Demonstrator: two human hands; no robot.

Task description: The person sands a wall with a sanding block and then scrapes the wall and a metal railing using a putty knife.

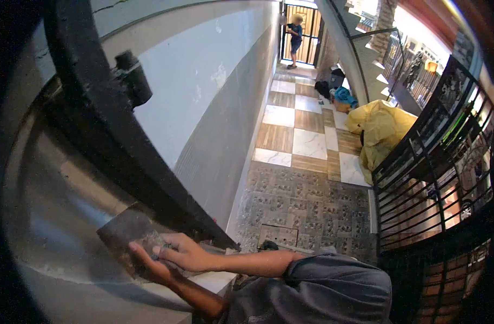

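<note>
A flat, dark, roughly rectangular plate, like a wide scraper blade (127, 229), is at the lower left, browner towards my hands. My left hand (156, 268), the lower one, is against its near end with the thumb stretched along the edge; the rest of its grip is hidden. My right hand (188, 254) comes in from the right over the left palm, its fingers bent and pinched together by the plate. What those fingertips hold, if anything, is too small to make out. Below the hands is a pale ledge (214, 282).
A black metal beam (149, 162) slants beside my hands, before a grey-and-white wall (209, 81). Tiled floor (309, 143) leads to a gate where a person (295, 38) stands. Yellow sheeting (382, 127), black railings (420, 194) and stairs (374, 59) are on the right.
</note>
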